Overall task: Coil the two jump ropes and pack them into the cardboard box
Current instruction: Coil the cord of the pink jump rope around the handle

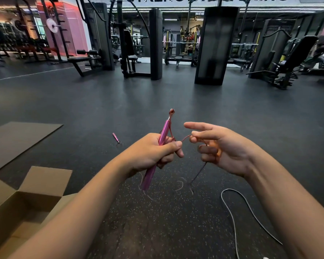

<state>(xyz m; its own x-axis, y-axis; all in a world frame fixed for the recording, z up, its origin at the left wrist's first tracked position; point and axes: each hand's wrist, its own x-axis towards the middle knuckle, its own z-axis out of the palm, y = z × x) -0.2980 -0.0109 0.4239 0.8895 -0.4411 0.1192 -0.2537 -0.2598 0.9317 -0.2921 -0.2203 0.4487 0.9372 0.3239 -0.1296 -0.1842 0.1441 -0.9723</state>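
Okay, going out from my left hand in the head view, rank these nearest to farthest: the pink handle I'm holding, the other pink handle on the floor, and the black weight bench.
1. Held pink handle: gripped in the left hand itself.
2. Loose pink handle: on the floor ahead, slightly left.
3. Black weight bench: far back on the left.

Flat cardboard sheet [17, 141], weight bench [84, 59], dark floor [157, 94]

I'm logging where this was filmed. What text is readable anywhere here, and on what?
"STRENGTH TRAINING", letter tops cropped, partly hidden: white banner at the top edge.
Too blurred to read: the small dark sign below it.
No print visible on cardboard box or pink handle.
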